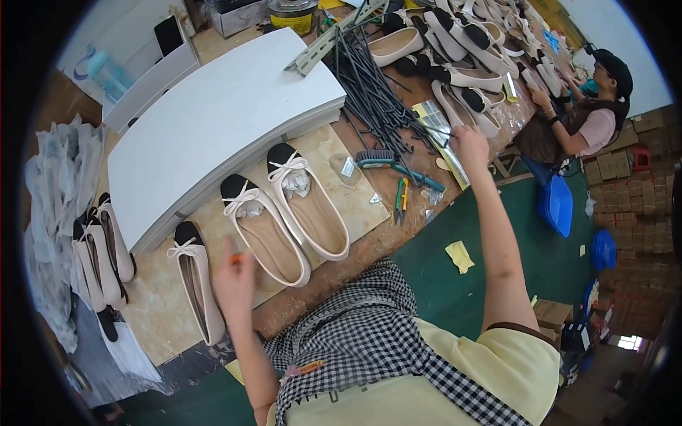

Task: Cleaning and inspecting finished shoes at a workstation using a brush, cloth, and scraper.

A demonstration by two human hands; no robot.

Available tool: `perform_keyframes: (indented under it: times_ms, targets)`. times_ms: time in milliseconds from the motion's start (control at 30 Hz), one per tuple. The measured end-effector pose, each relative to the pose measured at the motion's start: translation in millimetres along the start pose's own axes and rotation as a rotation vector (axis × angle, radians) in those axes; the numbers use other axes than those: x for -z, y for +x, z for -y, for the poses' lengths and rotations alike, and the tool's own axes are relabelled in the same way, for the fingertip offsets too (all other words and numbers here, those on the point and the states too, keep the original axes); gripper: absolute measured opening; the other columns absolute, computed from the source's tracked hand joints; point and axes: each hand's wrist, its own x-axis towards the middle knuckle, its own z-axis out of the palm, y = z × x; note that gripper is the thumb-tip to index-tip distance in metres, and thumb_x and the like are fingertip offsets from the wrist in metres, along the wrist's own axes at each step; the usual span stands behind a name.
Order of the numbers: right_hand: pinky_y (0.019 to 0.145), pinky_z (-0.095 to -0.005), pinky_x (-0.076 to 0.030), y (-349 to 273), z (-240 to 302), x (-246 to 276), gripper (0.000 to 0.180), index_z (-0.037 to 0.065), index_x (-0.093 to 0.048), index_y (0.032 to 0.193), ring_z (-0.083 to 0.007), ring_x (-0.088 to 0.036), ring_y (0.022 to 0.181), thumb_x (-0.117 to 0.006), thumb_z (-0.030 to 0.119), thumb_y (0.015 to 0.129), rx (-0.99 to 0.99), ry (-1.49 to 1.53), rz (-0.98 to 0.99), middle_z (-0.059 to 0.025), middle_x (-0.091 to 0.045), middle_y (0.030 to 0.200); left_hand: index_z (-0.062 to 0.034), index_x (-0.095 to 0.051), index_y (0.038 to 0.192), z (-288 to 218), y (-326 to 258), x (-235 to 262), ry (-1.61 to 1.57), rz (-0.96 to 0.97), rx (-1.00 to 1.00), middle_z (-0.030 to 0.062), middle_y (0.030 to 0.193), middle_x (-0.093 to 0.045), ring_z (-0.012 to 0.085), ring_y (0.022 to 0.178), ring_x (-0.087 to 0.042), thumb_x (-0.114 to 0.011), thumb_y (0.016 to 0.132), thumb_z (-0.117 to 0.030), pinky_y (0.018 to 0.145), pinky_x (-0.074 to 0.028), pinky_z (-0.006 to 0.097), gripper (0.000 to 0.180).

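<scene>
3 cream flats with black toes and bows lie in a row on the workbench at centre left. The left hand hovers over the gap between the leftmost flat and the middle flat, fingers pinched on a small orange object. The right flat lies just beside the middle one. Toward upper right, the right hand reaches a bundle of black rods; whether it grips cannot be told. A teal brush lies between.
</scene>
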Motion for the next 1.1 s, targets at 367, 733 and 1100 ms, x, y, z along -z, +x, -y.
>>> perform_keyframes:
  times_ms: [367, 733, 1100]
  targets:
    - [0.049, -0.0333, -0.041, -13, 231, 133, 0.042, 0.009, -0.058, 0.130, -0.0186, -0.046, 0.044, -0.066, 0.015, 0.090, -0.124, 1.051, 0.367, -0.0102, -0.052, 0.055, 0.0005, -0.042, 0.141, -17, -34, -24, -1.647, 0.545, 0.368, 0.0203, 0.126, -0.059, 0.0301, 0.102, -0.065, -0.035, 0.096, -0.053, 0.088, -0.054, 0.040, 0.070]
    - [0.051, -0.0381, -0.041, -15, 317, 185, 0.033, 0.004, -0.061, 0.125, -0.0281, -0.054, 0.050, -0.056, 0.015, 0.094, 0.144, 1.354, 0.807, -0.0191, -0.054, 0.063, 0.0013, -0.043, 0.138, -7, -27, -17, -1.121, 0.029, 0.092, 0.0161, 0.128, -0.058, 0.0256, 0.117, -0.058, -0.032, 0.100, -0.052, 0.100, -0.046, 0.039, 0.067]
    - [0.047, -0.0403, -0.043, -38, 364, 163, 0.031, -0.001, -0.062, 0.118, -0.0274, -0.057, 0.045, -0.059, 0.016, 0.092, 0.330, 1.161, 0.050, -0.0119, -0.056, 0.055, -0.0021, -0.040, 0.141, -24, -46, -61, -1.109, -0.198, -0.036, 0.0124, 0.134, -0.053, 0.0214, 0.121, -0.054, -0.020, 0.098, -0.066, 0.103, -0.043, 0.035, 0.079]
